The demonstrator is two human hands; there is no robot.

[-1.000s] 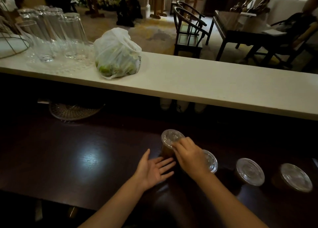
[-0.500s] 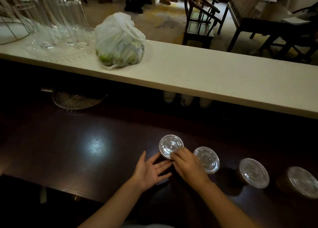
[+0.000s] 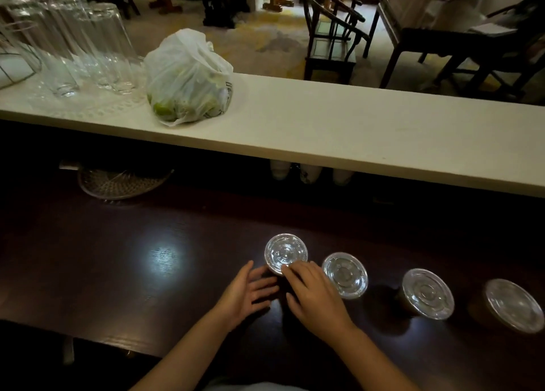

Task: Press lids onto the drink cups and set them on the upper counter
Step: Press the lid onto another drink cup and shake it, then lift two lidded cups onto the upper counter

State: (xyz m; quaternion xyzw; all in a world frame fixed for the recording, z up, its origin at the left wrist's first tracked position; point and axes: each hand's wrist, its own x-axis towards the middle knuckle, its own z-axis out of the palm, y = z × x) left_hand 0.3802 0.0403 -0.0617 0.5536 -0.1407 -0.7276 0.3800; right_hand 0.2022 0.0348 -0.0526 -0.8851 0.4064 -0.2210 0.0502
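Several dark drink cups with clear plastic lids stand in a row on the dark lower counter (image 3: 118, 272). The leftmost cup's lid (image 3: 285, 252) is under the fingertips of my right hand (image 3: 315, 299), which rest on its near rim. My left hand (image 3: 246, 293) is open, fingers spread against the cup's left side below the lid. To the right stand a second lidded cup (image 3: 345, 274), a third (image 3: 427, 293) and a fourth (image 3: 513, 305). The white upper counter (image 3: 354, 131) runs across behind them.
On the upper counter's left end sit upturned clear glasses (image 3: 73, 45) and a white plastic bag of green fruit (image 3: 188, 78). A round wire rack (image 3: 118, 182) lies under the counter's overhang. White cups (image 3: 306, 172) hang below the ledge. Chairs and tables stand beyond.
The leftmost cup, tilted a second ago, now stands upright. My right fingers stay on its lid and my left hand has come closer to its side. The camera has tipped downward.
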